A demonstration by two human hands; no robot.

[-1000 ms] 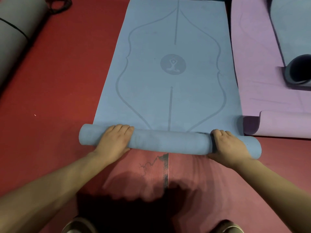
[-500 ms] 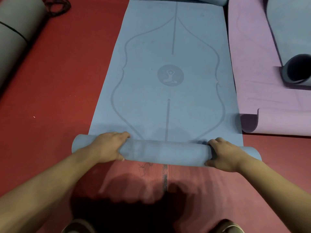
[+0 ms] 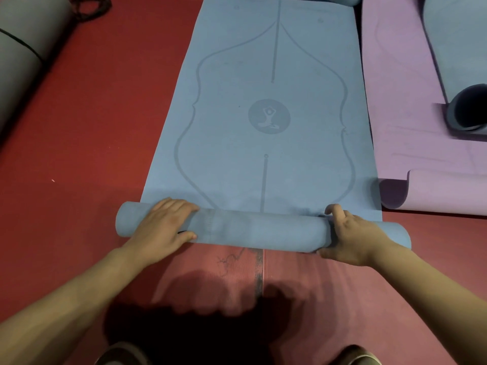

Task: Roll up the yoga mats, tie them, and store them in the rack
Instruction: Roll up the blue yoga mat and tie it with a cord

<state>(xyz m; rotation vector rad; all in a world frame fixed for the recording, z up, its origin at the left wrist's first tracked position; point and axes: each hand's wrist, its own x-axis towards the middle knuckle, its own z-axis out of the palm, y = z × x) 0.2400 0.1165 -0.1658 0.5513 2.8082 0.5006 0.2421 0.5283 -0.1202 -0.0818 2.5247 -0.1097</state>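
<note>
Creeping forward since a moment ago, the blue mat roll (image 3: 258, 231) lies on the red floor (image 3: 79, 154) — my left hand (image 3: 163, 225) and right hand (image 3: 353, 238) each curl round it. Mid-rolling, I judge; next push needs even pressure.

Matt foam blue mat (image 3: 263, 101) lies on ribbed, scuffed red mat (image 3: 303, 280).

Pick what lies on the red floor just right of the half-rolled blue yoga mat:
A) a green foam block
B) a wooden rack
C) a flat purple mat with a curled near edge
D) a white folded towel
C: a flat purple yoga mat, its near edge curled up, lies right beside the blue yoga mat.
</note>
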